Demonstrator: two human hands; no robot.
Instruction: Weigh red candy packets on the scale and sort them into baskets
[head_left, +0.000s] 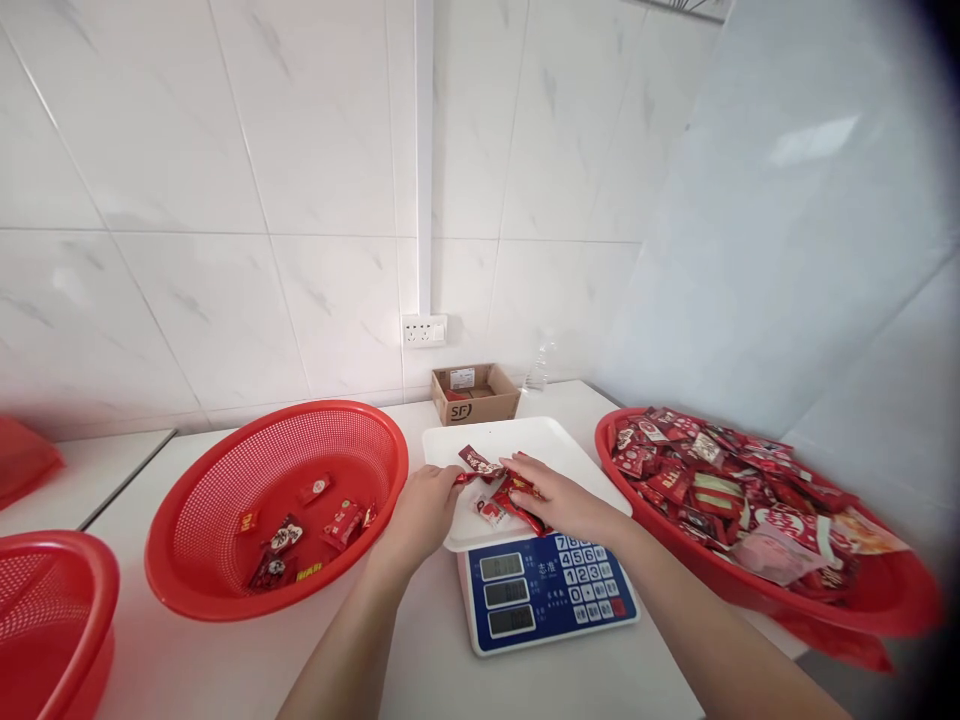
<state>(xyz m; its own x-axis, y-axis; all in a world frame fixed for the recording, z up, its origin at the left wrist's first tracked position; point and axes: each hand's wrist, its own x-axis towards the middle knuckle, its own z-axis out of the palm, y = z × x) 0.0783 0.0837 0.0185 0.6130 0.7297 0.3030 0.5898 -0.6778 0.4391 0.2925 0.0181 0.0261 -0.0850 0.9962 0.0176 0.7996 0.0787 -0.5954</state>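
Note:
Over the white pan (592,480) of a digital weighing scale (555,595), my left hand (426,510) pinches a small red snack packet (466,477) at the pan's left side. My right hand (559,495) curls its fingers over a shiny red snack packet (521,500), which lies partly beneath them. Between the two hands are a dark red packet (480,462) with pale lettering and a partly clear packet (489,510) with red print. The scale's blue panel faces me; its display digits are too faint to read.
Left of the scale stands a red perforated basket (225,430) with several packets. A red basket (611,425) heaped with packets stands at the right. Another red basket (97,600) is at the lower left. A cardboard box (491,408) and clear plastic container (538,368) stand behind.

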